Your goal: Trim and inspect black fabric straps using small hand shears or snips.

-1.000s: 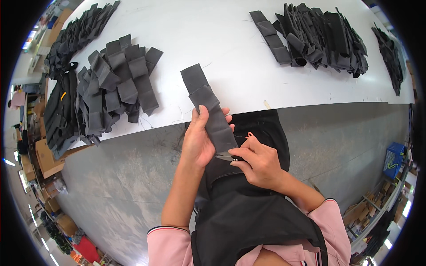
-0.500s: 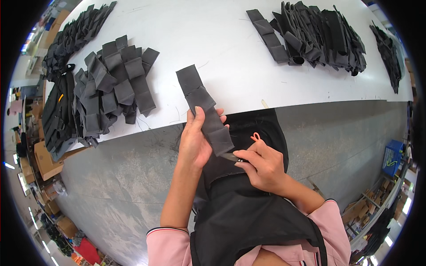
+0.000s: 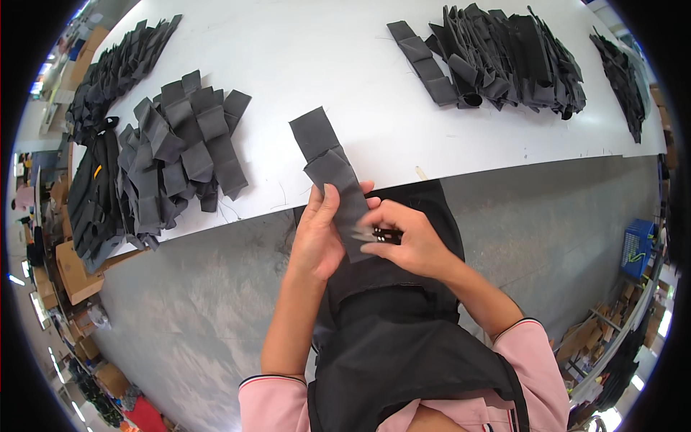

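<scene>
Two hands at work: our left hand (image 3: 317, 237) grips a dark fabric strip (image 3: 332, 176); our right hand (image 3: 407, 241) pinches small snips (image 3: 378, 234) at it, over the white table (image 3: 345, 65)

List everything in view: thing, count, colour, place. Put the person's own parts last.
fabric strip: one, dark grey, held over the table's near edge
snips: one small pair, black with metal blades, at the strip's lower end
left fabric pile: one heap, dark grey, on the table's left
far-left fabric piles: several, dark grey, along the table's left edge
right fabric pile: one heap, dark grey, at the table's far right
edge fabric pile: one, dark grey, at the right rim
table: one, white
floor: grey, below the table
crate: one, blue, on the right
cardboard boxes: several, brown, on the left
apron: one, black
left hand: holds the strip
right hand: holds the snips
</scene>
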Available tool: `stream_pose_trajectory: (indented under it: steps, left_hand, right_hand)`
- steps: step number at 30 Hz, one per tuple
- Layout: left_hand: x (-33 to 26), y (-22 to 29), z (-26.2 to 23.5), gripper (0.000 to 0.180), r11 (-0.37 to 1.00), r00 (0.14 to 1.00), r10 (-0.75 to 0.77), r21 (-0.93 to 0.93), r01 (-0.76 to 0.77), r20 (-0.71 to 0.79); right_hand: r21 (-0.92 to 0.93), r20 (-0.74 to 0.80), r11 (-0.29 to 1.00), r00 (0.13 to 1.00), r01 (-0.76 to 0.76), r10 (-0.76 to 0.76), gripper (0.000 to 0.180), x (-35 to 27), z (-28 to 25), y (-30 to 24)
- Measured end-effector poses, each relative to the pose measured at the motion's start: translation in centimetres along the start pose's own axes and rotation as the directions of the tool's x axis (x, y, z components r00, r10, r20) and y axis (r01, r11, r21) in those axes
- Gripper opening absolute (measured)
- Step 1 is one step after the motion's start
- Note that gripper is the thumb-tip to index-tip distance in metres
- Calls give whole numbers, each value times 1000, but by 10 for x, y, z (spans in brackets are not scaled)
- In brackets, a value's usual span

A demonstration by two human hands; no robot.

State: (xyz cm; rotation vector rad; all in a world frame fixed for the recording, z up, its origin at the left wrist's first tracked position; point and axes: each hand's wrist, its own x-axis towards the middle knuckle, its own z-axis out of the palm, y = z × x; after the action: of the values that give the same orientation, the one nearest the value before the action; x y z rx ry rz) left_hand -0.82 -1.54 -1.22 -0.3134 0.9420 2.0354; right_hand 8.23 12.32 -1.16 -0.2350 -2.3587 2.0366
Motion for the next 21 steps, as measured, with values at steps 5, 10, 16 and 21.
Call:
stream_pose_trajectory:
  steps: [5,10,16,21]
  left_hand:
    - [5,6,1,33,1000,997,23,-9,-24,-68]
    - [5,-3,6,30,992,993,67,116,-55,-100]
    - [1,0,8,30,982,986,107,166,-85,-131]
    - [0,-1,10,31,981,984,99,178,-72,-148]
  right_hand:
    - [-506,150,630,779,590,-609,31,-27,16,-3]
    - [-522,212,696,866,492,-453,32,-30,13,10]
    - [-413,-192,901,955,129,-225,37,-44,-11,-4]
    - [-538,-134,816,935,209,-328,35,-41,-12,-1]
